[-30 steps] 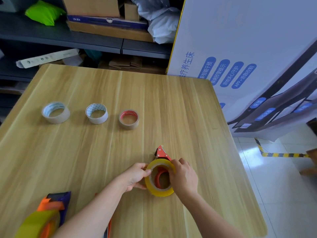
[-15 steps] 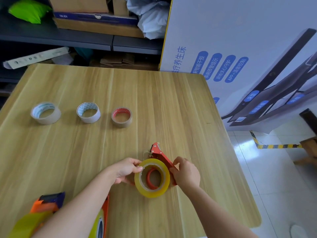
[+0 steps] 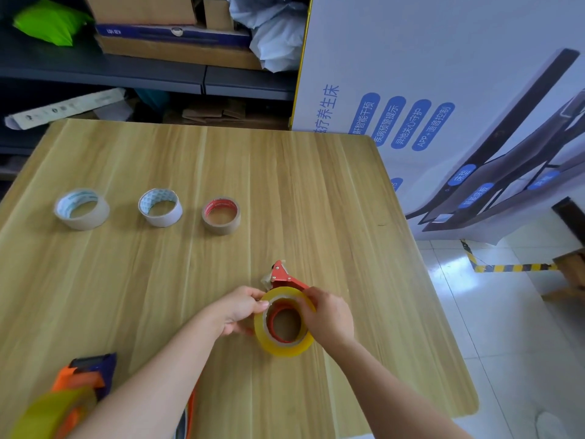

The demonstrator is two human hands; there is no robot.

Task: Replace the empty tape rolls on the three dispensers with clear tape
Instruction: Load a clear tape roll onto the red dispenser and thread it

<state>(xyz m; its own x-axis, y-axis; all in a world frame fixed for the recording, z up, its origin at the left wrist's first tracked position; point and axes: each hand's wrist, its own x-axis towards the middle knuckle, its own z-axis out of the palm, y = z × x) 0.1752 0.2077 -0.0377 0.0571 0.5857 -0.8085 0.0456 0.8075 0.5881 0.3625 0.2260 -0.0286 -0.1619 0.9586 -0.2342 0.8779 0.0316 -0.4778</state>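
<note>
Wooden table (image 3: 316, 191): at its near left corner an orange dispenser (image 3: 84, 375) already carries tape; three empty rolls (image 3: 160, 217) lie farther back. The left hand (image 3: 243, 310) pinches the rim of the clear tape roll (image 3: 286, 350), which sits over the hub of the red dispenser (image 3: 281, 274); the right hand (image 3: 330, 315) grips the other side. I judge the roll is being seated; the next move calls for pressing it fully down, then threading the end.

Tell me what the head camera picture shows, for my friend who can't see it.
A left hand and a right hand hold a yellowish tape roll on a red dispenser at a wooden table. Three near-empty rolls sit in a row behind.
</note>
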